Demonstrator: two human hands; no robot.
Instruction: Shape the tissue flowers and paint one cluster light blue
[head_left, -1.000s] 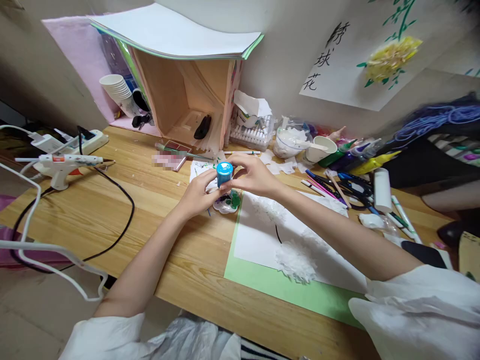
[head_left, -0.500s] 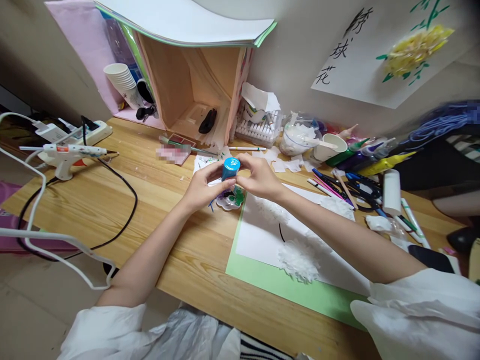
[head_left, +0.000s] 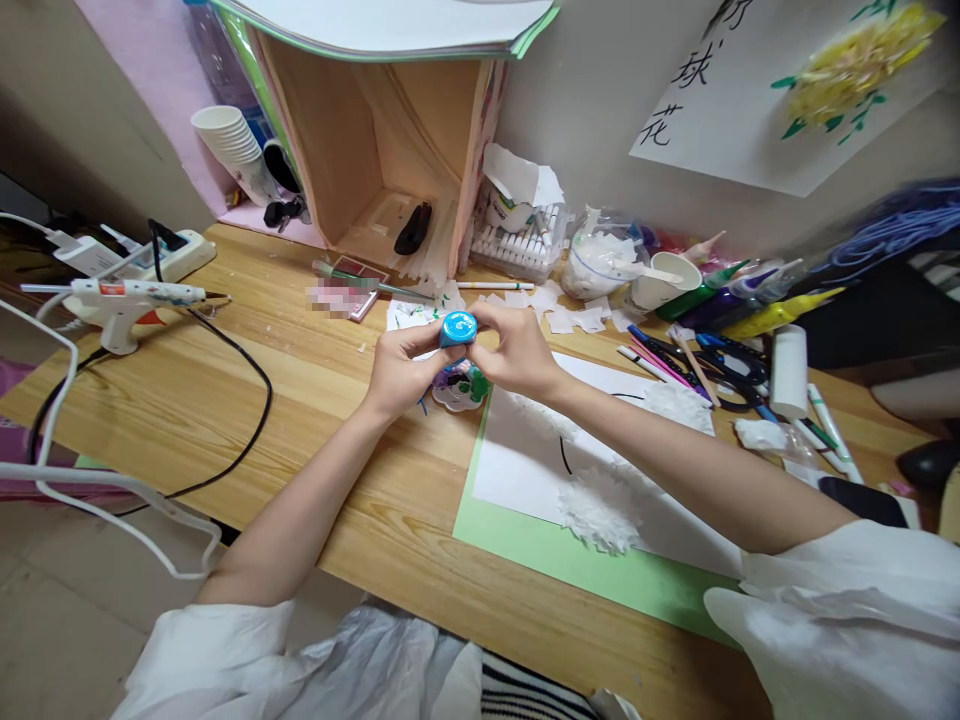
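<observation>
A blue paint bottle (head_left: 458,328) is held between both hands, its round end facing up toward me. My left hand (head_left: 409,372) closes on its left side, thumb in front. On the other side, the fingers of my right hand (head_left: 519,350) press against the bottle. Just below is a small scalloped paint palette (head_left: 459,392) with purple, black and green paint, partly covered by the hands. Under my right forearm lies a white sheet on green paper (head_left: 495,545), bearing fluffy white paper flowers (head_left: 600,512) and short black lines.
A glue gun (head_left: 120,300) and cables lie at left. Behind stand a box-like shelf (head_left: 330,150), a tray of markers (head_left: 517,235) and a paper cup (head_left: 664,280). Paint bottles (head_left: 784,315), scissors (head_left: 731,365) and pens crowd the right. Paper scraps (head_left: 570,318) lie behind my right hand.
The bottle has tipped, so its round end shows more fully and its side less. Both hands keep their grip on it. The whole view has shifted slightly.
</observation>
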